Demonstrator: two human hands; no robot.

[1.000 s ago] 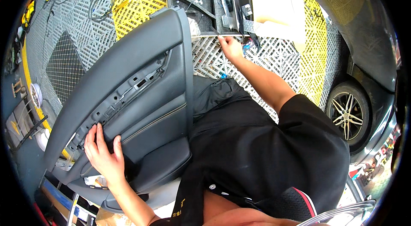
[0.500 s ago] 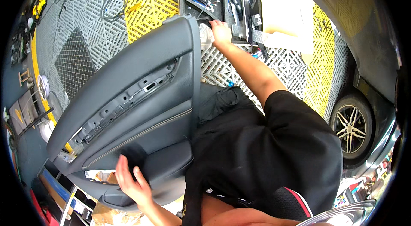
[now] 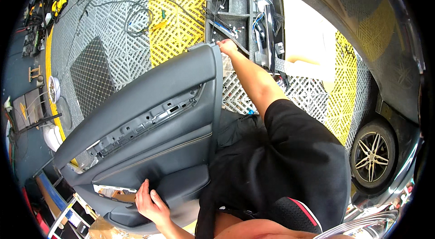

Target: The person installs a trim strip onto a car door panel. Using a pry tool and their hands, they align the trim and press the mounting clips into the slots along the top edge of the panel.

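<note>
Two-hand panel job: dark grey door panel sits in front of the person, mostly off to the left of the black shirt, with its narrow end pointing left
Left hand: fingers pretty much straight, thumb apart, resting loosely by the padded armrest at the end of the cutout, so not clenched on anything
Right hand: fingers curled at the panel's top right corner, honestly can't tell if they're pinching the edge or just touching it
Past the corner: dark compartment tray with loose wiring in it
Floor: yellow and grey grid tiles, plus a black mesh mat on the left
Far right: car wheel, pale spokes
</note>
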